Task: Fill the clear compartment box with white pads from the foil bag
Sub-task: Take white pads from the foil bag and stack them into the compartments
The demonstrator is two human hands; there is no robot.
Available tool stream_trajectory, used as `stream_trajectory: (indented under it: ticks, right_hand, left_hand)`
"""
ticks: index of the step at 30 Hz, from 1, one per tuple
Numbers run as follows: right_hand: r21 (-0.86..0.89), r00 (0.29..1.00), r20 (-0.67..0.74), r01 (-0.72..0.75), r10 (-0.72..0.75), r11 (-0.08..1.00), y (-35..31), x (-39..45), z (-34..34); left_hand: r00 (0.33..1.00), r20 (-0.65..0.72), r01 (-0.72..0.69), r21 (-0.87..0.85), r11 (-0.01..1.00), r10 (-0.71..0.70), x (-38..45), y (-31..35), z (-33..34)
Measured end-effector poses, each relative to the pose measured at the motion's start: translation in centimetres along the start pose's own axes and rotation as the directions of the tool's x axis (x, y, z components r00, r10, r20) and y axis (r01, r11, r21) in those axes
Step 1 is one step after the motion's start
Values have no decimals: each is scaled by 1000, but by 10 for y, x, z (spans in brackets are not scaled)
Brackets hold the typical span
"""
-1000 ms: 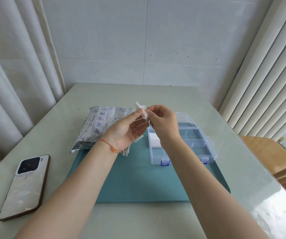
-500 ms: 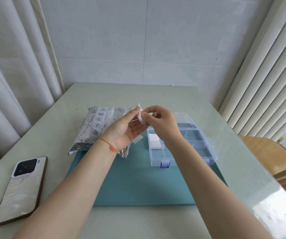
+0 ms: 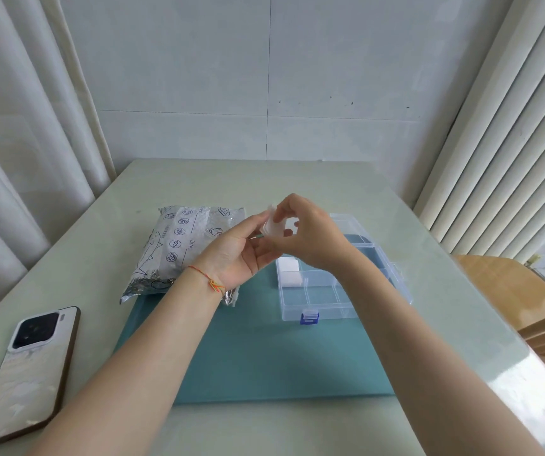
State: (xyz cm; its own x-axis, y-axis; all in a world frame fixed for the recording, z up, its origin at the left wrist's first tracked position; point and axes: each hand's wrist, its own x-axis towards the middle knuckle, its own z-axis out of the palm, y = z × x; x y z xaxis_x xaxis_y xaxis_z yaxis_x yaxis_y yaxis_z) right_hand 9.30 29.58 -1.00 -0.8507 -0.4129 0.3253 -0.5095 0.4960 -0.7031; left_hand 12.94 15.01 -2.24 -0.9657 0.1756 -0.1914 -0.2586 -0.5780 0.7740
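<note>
Above the mat [image 3: 264, 353], between bag [image 3: 179, 245] and box [image 3: 340, 291], we hold both hands raised off the table [image 3: 297, 182]. Our right hand [image 3: 310, 235] pinches a white pad [image 3: 270, 222] with curled fingertips; the hand covers most of the pad, so only its upper left corner and edge show. Our left hand [image 3: 238, 251] lies palm up with thumb and fingers reaching to the pad's lower edge; we cannot tell whether they pinch it or only touch it, because the contact is hidden behind the right hand. A thin green sliver shows between the hands; we cannot identify it.

The box sits open on the mat's right part, its lid tilted back. Our right forearm hides its middle and its right front corner. More pads [image 3: 289, 274] fill the near-left compartment; how many is unclear. One blue latch [image 3: 309, 316] shows at the front.

The bag lies left of the box, half on the mat, its near end behind our left wrist. A phone [image 3: 27, 373] lies face down at the table's left edge, well apart. A wooden chair [image 3: 521, 291] is cut off at right.
</note>
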Motion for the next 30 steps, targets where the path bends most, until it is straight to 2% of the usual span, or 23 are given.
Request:
stream_trajectory:
  ticks: [11, 13, 15, 18, 20, 22, 24, 25, 27, 30]
  right_hand:
    - [-121, 999, 25, 40, -37, 992, 0, -3, 1]
    - [-171, 998, 26, 61, -57, 983, 3, -1, 0]
    - [-230, 996, 33, 86, -80, 969, 5, 0, -3]
    - [-236, 995, 48, 92, -83, 967, 6, -1, -10]
    - [-107, 1000, 17, 14, -13, 994, 9, -2, -18]
    - [184, 992, -4, -126, 130, 975, 14, -2, -26]
    - [509, 965, 49, -246, 258, 825, 21, -1, -28]
    - [605, 949, 87, -292, 303, 741, 24, -2, -28]
    - [677, 920, 128, -354, 370, 646, 28, -3, -24]
    - [677, 886, 130, -407, 445, 613, 35, -3, -18]
  left_hand:
    - [1000, 12, -22, -4, 1000, 22, 0, -6, 6]
    - [1000, 0, -11, 99, 995, 11, 1, -4, 6]
    - [1000, -20, -8, 274, 962, 14, 2, -2, 6]
    - [981, -147, -43, 466, 884, 125, 5, 0, 8]
    - [947, -239, -66, 507, 859, 214, 7, 0, 9]
    - [923, -276, -89, 523, 848, 267, 9, -1, 10]
    - [920, -278, -93, 528, 844, 275, 10, -3, 11]
    - [922, -278, -88, 528, 845, 269, 10, -5, 12]
    - [923, -280, -81, 531, 843, 264, 11, -11, 15]
    - [920, -276, -62, 600, 798, 279, 14, -15, 17]
